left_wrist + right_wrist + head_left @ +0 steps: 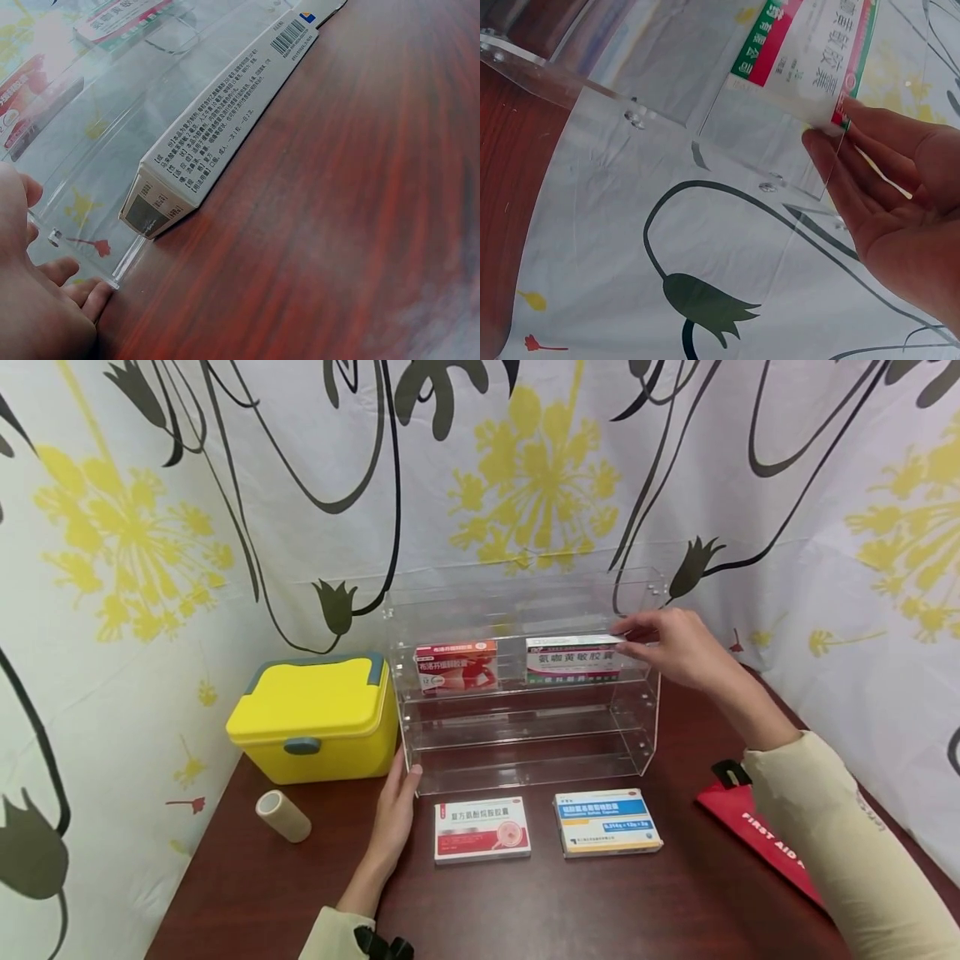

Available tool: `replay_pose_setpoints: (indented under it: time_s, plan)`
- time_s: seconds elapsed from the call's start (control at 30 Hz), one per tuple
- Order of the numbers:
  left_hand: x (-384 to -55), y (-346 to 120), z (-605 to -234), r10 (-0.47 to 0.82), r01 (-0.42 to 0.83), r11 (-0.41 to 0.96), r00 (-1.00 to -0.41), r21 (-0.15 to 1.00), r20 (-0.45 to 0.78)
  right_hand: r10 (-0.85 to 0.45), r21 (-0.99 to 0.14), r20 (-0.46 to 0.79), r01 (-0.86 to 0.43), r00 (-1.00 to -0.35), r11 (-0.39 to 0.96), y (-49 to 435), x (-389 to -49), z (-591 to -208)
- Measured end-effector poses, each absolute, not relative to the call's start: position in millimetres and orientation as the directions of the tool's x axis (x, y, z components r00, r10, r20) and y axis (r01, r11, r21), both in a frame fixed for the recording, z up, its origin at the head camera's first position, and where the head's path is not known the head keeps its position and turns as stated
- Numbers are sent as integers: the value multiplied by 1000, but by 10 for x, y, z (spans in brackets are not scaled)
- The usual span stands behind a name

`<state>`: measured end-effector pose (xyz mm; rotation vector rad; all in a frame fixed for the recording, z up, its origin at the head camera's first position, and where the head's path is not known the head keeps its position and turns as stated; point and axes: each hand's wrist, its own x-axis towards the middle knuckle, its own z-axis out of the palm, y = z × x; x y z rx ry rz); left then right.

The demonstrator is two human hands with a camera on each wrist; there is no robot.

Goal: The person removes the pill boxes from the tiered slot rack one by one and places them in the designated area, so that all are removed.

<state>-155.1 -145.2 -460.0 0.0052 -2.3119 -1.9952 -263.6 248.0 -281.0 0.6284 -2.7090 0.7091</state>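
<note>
A clear acrylic tiered rack (525, 774) stands on the table. My right hand (678, 650) pinches the right end of a white, pink and green medicine box (573, 665) on an upper tier; thumb and fingertips meet its corner in the right wrist view. At the rack's lower left side, my left hand (393, 814) grips the side panel, its curled fingers (60, 271) showing in the left wrist view. An orange-red medicine box (457, 667) stands to the left on the same tier. Before the rack lie a white and red medicine box (482, 830) and a blue and white one (607, 822).
A yellow lidded case (311, 714) sits left of the rack, with a beige roll (283, 817) in front of it. On the right, a red first aid pouch (761, 835) is partly hidden by my right sleeve. Patterned cloth (480, 485) hangs close behind the rack.
</note>
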Motion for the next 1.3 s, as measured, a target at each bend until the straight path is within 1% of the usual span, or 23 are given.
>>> replay_pose_setpoints:
  time_s: [0.2, 0.33, 0.6, 0.8, 0.93, 1.07, 1.3]
  plan:
    - [-1555, -1453, -4603, -60, 60, 146, -996, 988, 69, -365, -442, 343, -491, -866, 750, 2518, -2697, -2786]
    - [-1555, -1452, -4597, -59, 58, 143, -996, 988, 67, -348, -487, 340, -480, -874, 729, 2529, -2710, -2788]
    - [-1559, -1454, -4586, -62, 52, 141, -996, 989, 61, -293, -543, 352, -449, -889, 710, 2529, -2700, -2776]
    - [-1557, -1452, -4582, -60, 31, 135, -997, 990, 40, -274, -570, 345, -432, -898, 699, 2536, -2698, -2697]
    - [-1552, -1449, -4578, -59, 42, 133, -997, 990, 50, -247, -589, 342, -412, -906, 695, 2562, -2660, -2612]
    - [-1546, -1449, -4576, -66, 55, 137, -996, 989, 64, -207, -587, 368, -399, -906, 704, 2584, -2619, -2528]
    - [-1547, -1452, -4578, -61, 52, 148, -996, 988, 62, -159, -577, 458, -428, -875, 695, 2644, -2530, -2345]
